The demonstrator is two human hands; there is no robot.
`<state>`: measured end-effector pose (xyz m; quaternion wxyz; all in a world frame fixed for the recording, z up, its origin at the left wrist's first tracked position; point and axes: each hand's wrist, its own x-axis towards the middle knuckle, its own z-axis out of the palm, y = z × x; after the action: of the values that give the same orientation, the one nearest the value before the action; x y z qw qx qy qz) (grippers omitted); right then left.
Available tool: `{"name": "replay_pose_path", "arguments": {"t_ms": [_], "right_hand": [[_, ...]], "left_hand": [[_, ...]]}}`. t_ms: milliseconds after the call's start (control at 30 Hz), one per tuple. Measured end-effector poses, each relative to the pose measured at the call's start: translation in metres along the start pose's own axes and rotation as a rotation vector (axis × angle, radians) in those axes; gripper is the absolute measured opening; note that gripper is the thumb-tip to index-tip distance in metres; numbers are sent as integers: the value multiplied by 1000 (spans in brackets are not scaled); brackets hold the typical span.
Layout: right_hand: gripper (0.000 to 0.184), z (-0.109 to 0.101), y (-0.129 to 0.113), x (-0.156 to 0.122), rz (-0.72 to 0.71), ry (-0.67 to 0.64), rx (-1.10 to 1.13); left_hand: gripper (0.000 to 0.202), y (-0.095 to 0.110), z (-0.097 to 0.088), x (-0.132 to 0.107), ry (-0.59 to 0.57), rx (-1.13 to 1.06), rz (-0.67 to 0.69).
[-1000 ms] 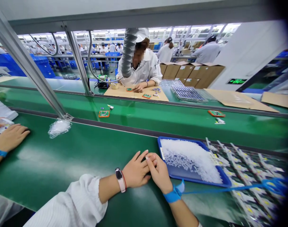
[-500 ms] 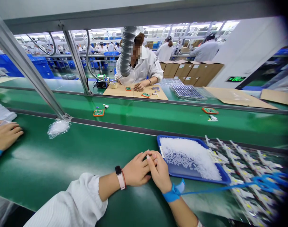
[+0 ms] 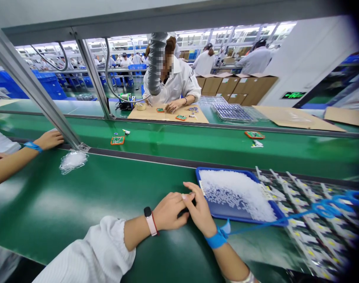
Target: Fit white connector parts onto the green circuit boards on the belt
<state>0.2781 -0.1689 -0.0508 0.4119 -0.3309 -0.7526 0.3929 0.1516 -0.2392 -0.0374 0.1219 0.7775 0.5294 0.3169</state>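
My left hand [image 3: 169, 211] and my right hand [image 3: 200, 208] rest together on the green bench [image 3: 88, 196], fingertips meeting and pinched around something small that I cannot make out. The left wrist carries a watch [image 3: 150, 220]; the right wrist wears a blue strap [image 3: 217, 238] with a coiled blue cord [image 3: 323, 208]. Just right of my hands lies a blue tray [image 3: 210, 210] heaped with small white plastic parts [image 3: 237, 190]. Beyond the tray, a clear tray of circuit boards [image 3: 309, 212] stretches to the right.
A neighbour's arm [image 3: 26, 151] at the left reaches to the conveyor edge, near a bag of white parts [image 3: 72, 160] by a slanted metal post [image 3: 35, 84]. Orange-framed boards [image 3: 117, 140] ride the green conveyor. Across it a person in white [image 3: 173, 80] works on cardboard.
My hands stayed together and shifted slightly. The neighbour's hand at the left lifted off the bench and reached forward to the conveyor edge. The boards on the conveyor drifted left.
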Motion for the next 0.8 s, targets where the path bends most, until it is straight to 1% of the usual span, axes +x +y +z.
{"name": "replay_pose_path", "arguments": {"t_ms": [167,233,300,400,567,667,733,800], "right_hand": [[31,-2,2,2,52,-87,70],[30,-3,-2,3,70,-121,105],[31,-4,-7,4,92,-180,158],[35,-6,-11,4,126,-255,226],[39,-9,-11,5,156,-285,260],[40,-10,-12,4,202,-322,330],[41,-11,-14,4,233,-357,390],[39,-10,-17,3,236,-391,438]], "left_hand": [[41,-1,1,1,152,-123,-9],[35,0,0,3,184,-185,-29],[31,1,-1,4,173,-233,-40],[33,3,-2,5,119,-273,-30],[37,2,0,4,83,-316,-16],[37,2,0,3,74,-347,2],[34,4,0,2,75,-389,-17],[33,7,2,1,77,-465,-61]]}}
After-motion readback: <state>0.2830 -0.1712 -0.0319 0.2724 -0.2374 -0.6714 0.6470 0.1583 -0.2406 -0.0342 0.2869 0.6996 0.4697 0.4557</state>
